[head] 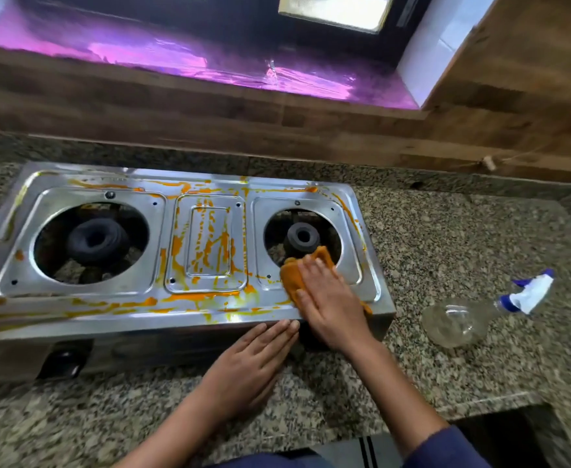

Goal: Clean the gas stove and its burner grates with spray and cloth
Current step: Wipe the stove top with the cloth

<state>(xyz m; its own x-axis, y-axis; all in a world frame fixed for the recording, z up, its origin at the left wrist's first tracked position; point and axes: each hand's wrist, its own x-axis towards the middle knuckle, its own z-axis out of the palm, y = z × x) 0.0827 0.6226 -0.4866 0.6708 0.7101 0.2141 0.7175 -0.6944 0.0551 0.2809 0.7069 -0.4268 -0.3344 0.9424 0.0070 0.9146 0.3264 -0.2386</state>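
A steel two-burner gas stove (162,305) sits on the counter, its top streaked with orange smears. No grates lie on it; the left burner (96,240) and right burner (302,237) stand bare. My right hand (328,298) presses flat on an orange cloth (292,273) at the stove's front right, beside the right burner opening. With its fingers together, my left hand (255,359) rests flat against the stove's front edge and holds nothing. A clear spray bottle (459,320) with a blue and white trigger head lies on its side to the right of the stove.
The granite counter (446,238) runs around the stove, with a wood-panelled wall (311,130) behind and a purple-lit window sill above. A black knob (66,361) shows on the stove's front. The counter edge drops off at the lower right.
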